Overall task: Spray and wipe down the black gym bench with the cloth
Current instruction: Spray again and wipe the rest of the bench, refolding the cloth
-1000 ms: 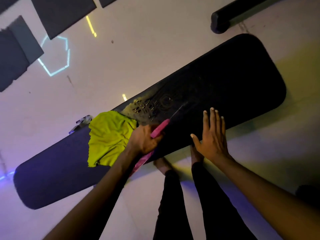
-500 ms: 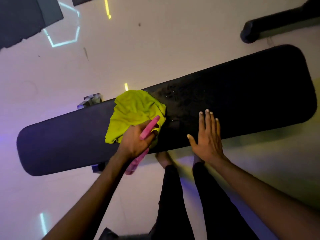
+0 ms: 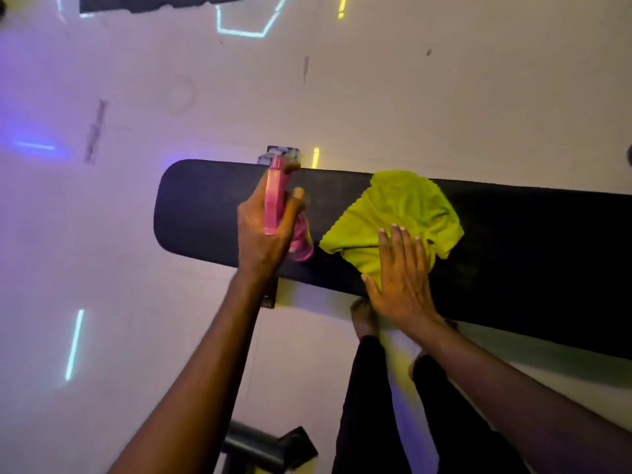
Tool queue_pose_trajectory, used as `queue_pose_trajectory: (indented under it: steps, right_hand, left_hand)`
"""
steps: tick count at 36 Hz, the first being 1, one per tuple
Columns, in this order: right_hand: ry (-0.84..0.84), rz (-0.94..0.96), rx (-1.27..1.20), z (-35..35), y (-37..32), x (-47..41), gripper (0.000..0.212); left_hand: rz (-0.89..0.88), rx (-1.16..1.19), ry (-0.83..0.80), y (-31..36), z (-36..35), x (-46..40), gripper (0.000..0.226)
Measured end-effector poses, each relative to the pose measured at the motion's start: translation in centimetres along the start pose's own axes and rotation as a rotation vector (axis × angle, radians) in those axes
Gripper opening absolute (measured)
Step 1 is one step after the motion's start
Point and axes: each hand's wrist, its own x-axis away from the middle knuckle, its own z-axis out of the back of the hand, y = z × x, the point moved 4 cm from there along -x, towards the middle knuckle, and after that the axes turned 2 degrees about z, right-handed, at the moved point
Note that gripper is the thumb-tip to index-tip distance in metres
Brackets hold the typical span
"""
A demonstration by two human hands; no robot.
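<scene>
The long black gym bench (image 3: 513,254) runs across the view from centre left to the right edge. A yellow-green cloth (image 3: 400,206) lies crumpled on its pad. My right hand (image 3: 400,278) rests flat on the near edge of the cloth, fingers spread, pressing it onto the bench. My left hand (image 3: 266,230) is over the left part of the bench and grips a pink spray bottle (image 3: 273,196), nozzle pointing away from me, forefinger out by the trigger.
The floor around the bench is pale and glossy, with reflected light strips. A bench leg bracket (image 3: 280,155) shows at the far edge. A dark metal frame part (image 3: 266,446) sits near the bottom. My legs and bare feet (image 3: 362,313) stand by the bench's near side.
The left hand let go of the cloth and moved left with the pink bottle, now raised upright. The right hand shifted onto the cloth. The view swung toward the bench's left end.
</scene>
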Motion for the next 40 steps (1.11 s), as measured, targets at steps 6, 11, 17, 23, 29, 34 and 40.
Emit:
queue_pose_trajectory:
  steps: [6, 11, 17, 23, 29, 34, 40]
  right_hand:
    - [-0.084, 0.098, 0.097, -2.0, -2.8, -1.8, 0.091]
    - [-0.147, 0.108, 0.197, -3.0, -2.6, -2.1, 0.092]
    - [-0.145, 0.154, 0.259, -3.2, -1.8, -1.7, 0.092]
    - [-0.118, 0.167, 0.272, -3.0, -0.9, -1.2, 0.092]
    - [-0.081, 0.133, 0.296, -3.1, 0.1, -0.1, 0.095]
    - [-0.029, 0.087, 0.322, -3.3, 1.4, 1.1, 0.086]
    - [-0.025, 0.007, 0.327, -3.1, 3.1, 2.4, 0.064]
  left_hand:
    - [-0.074, -0.057, 0.158, -1.8, 2.8, -1.4, 0.044]
    - [-0.084, -0.056, 0.181, -3.4, 3.6, -1.3, 0.052]
    - [-0.017, -0.067, 0.171, -4.7, 4.7, -0.9, 0.054]
    - [0.067, -0.046, 0.114, -6.2, 5.4, 0.1, 0.083]
    - [0.176, -0.097, 0.243, -9.0, 5.0, 4.2, 0.107]
    - [0.312, -0.122, 0.353, -11.8, 1.6, 10.1, 0.073]
    - [0.222, -0.299, -0.048, -11.2, -6.0, 11.9, 0.035]
